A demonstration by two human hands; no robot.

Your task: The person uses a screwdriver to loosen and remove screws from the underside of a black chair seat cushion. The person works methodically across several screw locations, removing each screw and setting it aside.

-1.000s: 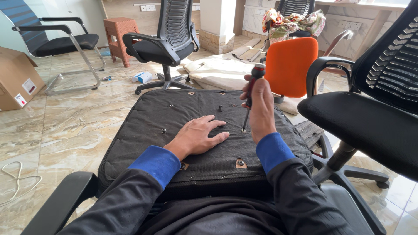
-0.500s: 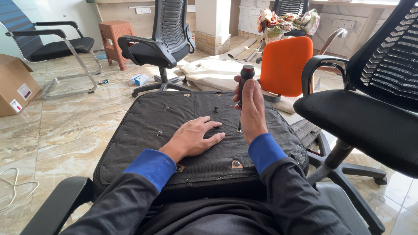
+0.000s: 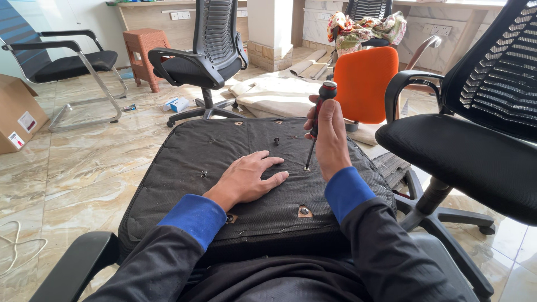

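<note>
Black-handled red-capped screwdriver [image 3: 319,120] stands near-upright, tip on black fabric seat underside [image 3: 184,168]; right hand [image 3: 330,140] grips it; left hand [image 3: 249,176] flat, open, just beside.

Back left: black cantilever chair [image 3: 61,61]; cardboard box [image 3: 17,114]
Centre: mesh office chair [image 3: 204,56]; brown stool [image 3: 146,47]
Right: orange seat panel [image 3: 366,84]; patterned cloth [image 3: 363,27]

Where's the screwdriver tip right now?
In the head view, the screwdriver stands in the right hand, tip down on the black seat cushion, just right of the left hand.
</note>
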